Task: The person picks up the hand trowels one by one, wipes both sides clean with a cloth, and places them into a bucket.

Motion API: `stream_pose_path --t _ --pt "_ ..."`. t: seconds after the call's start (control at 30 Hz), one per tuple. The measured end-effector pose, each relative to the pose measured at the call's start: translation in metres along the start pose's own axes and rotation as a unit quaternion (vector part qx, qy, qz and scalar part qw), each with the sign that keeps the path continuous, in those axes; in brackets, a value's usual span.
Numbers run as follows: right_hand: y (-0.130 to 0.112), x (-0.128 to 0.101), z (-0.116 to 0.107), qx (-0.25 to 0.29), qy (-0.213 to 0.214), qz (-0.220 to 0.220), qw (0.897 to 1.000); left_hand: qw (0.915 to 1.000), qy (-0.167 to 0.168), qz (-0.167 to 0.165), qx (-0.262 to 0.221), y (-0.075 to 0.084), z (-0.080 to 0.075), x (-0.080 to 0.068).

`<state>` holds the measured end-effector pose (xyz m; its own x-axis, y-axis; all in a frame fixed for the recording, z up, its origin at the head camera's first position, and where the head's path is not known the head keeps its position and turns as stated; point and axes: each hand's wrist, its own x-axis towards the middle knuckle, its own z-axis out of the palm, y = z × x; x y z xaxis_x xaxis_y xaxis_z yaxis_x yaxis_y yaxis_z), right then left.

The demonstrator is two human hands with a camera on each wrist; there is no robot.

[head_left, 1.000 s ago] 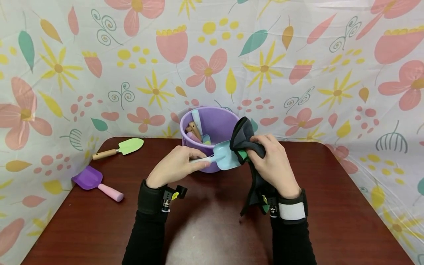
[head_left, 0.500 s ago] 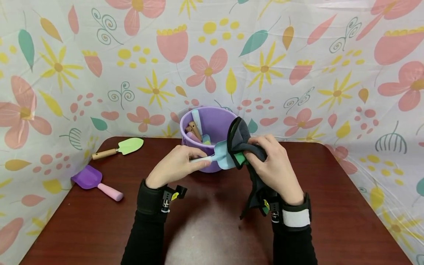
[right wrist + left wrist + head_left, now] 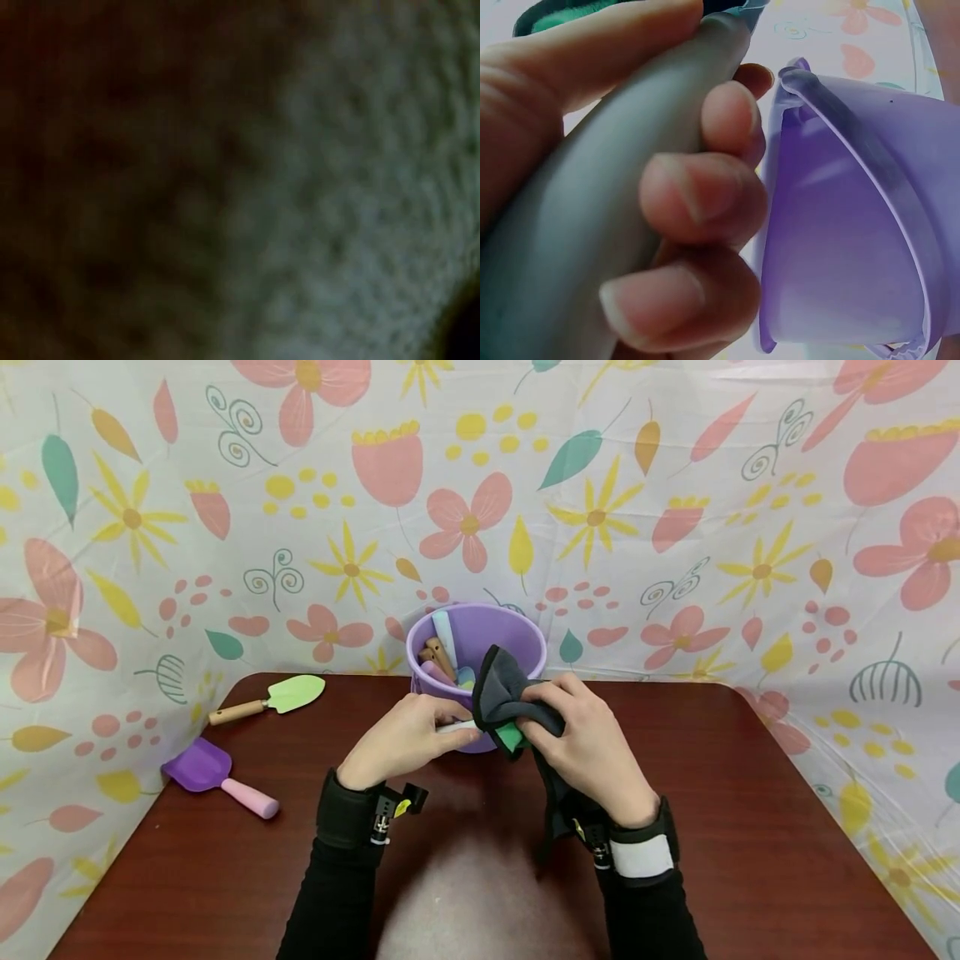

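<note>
Since a second ago our cloth slid left and now covers the scoop blade. Left hand: fingers curled round the scoop handle, steadying it in front of the purple bucket. Right hand grips the cloth, fingers pressed over it above the desk.

head view bright w/ tabletop glare; right wrist dark, fully blurred.

Purple bucket; dark grey-green cloth; dark red table; floral backdrop.
</note>
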<state>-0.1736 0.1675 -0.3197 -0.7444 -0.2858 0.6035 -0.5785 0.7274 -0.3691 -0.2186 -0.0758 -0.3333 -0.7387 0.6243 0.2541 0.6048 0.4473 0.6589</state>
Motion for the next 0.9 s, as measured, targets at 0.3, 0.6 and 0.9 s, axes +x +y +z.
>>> stream_pose_path --t 0.3,0.6,0.9 --pt "0.002 -0.001 0.010 -0.035 0.010 0.030 0.999 1.0000 -0.003 0.008 0.002 0.002 0.004 0.003" --pt "0.018 -0.002 0.003 -0.029 0.031 0.092 0.995 0.9999 -0.015 0.001 0.005 0.002 0.004 0.003" --pt "0.027 -0.004 -0.009 -0.027 0.043 0.105 0.993 0.9999 -0.013 0.000 0.010 -0.001 0.002 0.001"
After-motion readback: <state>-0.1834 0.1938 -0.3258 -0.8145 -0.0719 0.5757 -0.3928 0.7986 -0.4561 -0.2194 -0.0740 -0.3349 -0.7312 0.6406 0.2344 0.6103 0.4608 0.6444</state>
